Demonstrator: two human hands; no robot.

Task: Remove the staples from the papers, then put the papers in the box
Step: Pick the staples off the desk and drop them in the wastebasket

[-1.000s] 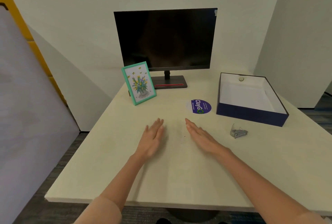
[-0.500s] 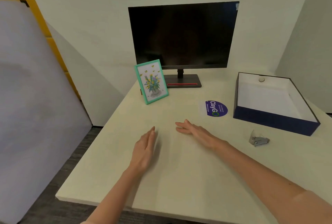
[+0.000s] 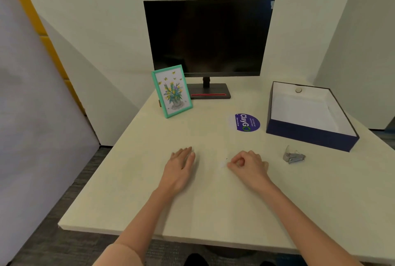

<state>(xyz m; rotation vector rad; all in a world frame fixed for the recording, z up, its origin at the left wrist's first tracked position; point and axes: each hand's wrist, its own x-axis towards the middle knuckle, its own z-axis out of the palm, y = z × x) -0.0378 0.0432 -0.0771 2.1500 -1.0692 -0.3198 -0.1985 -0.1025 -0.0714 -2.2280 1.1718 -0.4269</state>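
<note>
Office | pale table (image 3: pixel 213 212) against plain partition walls | dark monitor (image 3: pixel 208 37) on stand | framed flower print (image 3: pixel 172 91) | staple remover (image 3: pixel 292 156) | grey carpet floor (image 3: pixel 64 244)

Field notes, head view. I see two bare forearms entering from the near edge, each ending in a bare hand: left hand (image 3: pixel 180 168), right hand (image 3: pixel 249 164). No gloves, rings, watch or wristbands that I can make out on either. On the left arm, a short sleeve (image 3: pixel 123 254) shows at the near left corner: pale peach-pink fabric, plain, with a smooth rounded hem, no print or seam detail I can tell. The right arm is bare all the way to the frame's near right edge. Fingers (image 3: pixel 188 152) bare; nails too small and blurred to read.
</note>
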